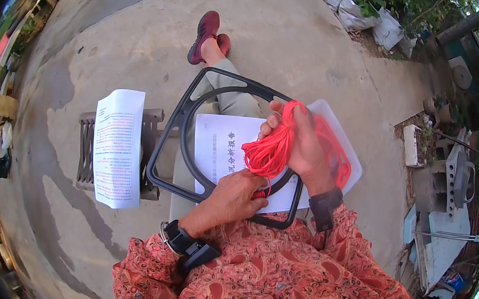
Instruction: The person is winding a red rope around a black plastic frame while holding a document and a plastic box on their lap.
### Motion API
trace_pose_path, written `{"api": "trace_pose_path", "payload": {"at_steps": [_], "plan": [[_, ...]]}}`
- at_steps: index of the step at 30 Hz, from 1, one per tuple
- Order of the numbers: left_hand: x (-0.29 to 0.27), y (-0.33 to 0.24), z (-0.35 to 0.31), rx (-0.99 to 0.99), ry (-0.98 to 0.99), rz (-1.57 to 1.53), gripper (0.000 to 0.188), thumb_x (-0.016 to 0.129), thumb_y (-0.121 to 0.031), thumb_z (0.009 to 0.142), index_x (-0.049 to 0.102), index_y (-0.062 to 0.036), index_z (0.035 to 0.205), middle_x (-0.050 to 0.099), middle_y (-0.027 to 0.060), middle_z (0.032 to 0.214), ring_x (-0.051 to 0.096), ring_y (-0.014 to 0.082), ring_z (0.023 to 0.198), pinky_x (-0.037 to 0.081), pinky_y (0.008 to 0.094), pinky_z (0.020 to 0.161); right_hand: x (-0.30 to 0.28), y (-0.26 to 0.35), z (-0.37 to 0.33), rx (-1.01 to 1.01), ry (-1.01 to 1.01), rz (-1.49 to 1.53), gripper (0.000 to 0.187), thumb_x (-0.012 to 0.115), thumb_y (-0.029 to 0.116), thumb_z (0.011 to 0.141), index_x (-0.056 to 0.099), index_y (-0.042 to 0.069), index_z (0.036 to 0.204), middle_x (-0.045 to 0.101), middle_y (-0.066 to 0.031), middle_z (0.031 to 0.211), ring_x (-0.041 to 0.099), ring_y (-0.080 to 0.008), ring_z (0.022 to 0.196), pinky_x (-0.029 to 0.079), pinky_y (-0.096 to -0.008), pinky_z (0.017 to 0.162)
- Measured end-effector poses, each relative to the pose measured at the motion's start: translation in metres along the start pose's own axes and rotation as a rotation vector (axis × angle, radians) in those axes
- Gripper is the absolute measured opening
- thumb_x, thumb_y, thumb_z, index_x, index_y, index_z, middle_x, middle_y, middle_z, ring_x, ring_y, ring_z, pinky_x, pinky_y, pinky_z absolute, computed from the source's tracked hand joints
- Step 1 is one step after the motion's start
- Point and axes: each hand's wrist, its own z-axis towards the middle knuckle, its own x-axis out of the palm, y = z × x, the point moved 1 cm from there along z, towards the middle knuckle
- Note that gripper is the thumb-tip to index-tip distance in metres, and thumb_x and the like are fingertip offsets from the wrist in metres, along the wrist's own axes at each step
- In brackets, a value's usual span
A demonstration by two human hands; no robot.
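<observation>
A looped bundle of bright red cord (pixel 270 153) is gripped in my right hand (pixel 307 156), its loops hanging toward the left. My left hand (pixel 230 198) is closed at the lower part of a black plastic frame (pixel 167 135), which has a round ring inside its angular outline. A short bit of red cord shows at the left fingertips, against the ring. The frame lies across my lap, over printed white sheets (pixel 215 146). Behind my right hand, more red cord rests on a whitish translucent plastic piece (pixel 342 137); my hand hides part of both.
On the left, a folded printed paper (pixel 120 149) lies over a dark slatted stool (pixel 85 150) on the concrete floor (pixel 297 35). White sacks (pixel 347 7) line the plants at the far right. Concrete blocks (pixel 414 146) and a pale broken panel (pixel 446 249) stand along the right edge.
</observation>
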Motion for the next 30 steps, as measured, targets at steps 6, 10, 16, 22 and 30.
{"api": "trace_pose_path", "payload": {"at_steps": [6, 10, 16, 22, 30], "plan": [[-0.010, 0.003, 0.001, -0.084, 0.039, -0.083, 0.029, 0.069, -0.019, 0.081, 0.067, 0.0001, 0.103, 0.067, 0.0183, 0.093, 0.064, 0.0354, 0.091, 0.050, 0.0429, 0.079, 0.004, 0.004, -0.004, -0.018, -0.011, -0.077, 0.044, 0.047, 0.041, 0.102, 0.051, 0.004, 0.124, 0.058, -0.0080, 0.092, 0.058, -0.0249, 0.093, 0.048, -0.0402, 0.089], [-0.008, 0.009, -0.009, -0.011, -0.027, -0.027, 0.024, 0.068, -0.017, 0.082, 0.067, -0.0003, 0.099, 0.067, 0.0163, 0.091, 0.063, 0.0354, 0.090, 0.049, 0.0429, 0.079, 0.001, 0.001, -0.006, -0.042, -0.035, -0.093, 0.043, 0.048, 0.040, 0.102, 0.053, 0.003, 0.122, 0.060, -0.0084, 0.089, 0.059, -0.0237, 0.092, 0.048, -0.0385, 0.087], [0.004, 0.017, -0.022, -0.020, -0.062, -0.052, 0.018, 0.067, -0.014, 0.081, 0.066, 0.0004, 0.092, 0.063, 0.0146, 0.085, 0.061, 0.0352, 0.087, 0.048, 0.0434, 0.076, -0.002, -0.004, -0.008, -0.038, -0.057, -0.061, 0.043, 0.048, 0.040, 0.102, 0.053, 0.003, 0.122, 0.060, -0.0081, 0.088, 0.059, -0.0231, 0.090, 0.048, -0.0383, 0.087], [-0.002, 0.017, -0.018, 0.030, -0.118, -0.106, 0.013, 0.064, -0.008, 0.080, 0.064, 0.0019, 0.089, 0.060, 0.0153, 0.083, 0.059, 0.0339, 0.088, 0.047, 0.0425, 0.075, -0.002, -0.007, -0.006, -0.034, -0.050, -0.057, 0.043, 0.049, 0.040, 0.102, 0.053, 0.002, 0.122, 0.060, -0.0082, 0.088, 0.059, -0.0229, 0.090, 0.048, -0.0380, 0.086], [-0.027, 0.011, -0.017, -0.011, -0.269, -0.184, 0.018, 0.060, -0.001, 0.081, 0.067, 0.0031, 0.096, 0.061, 0.0143, 0.083, 0.060, 0.0270, 0.078, 0.047, 0.0359, 0.071, 0.005, 0.004, -0.009, -0.070, 0.000, -0.107, 0.043, 0.047, 0.039, 0.102, 0.053, 0.002, 0.122, 0.062, -0.0093, 0.093, 0.059, -0.0226, 0.094, 0.049, -0.0392, 0.088]]}}
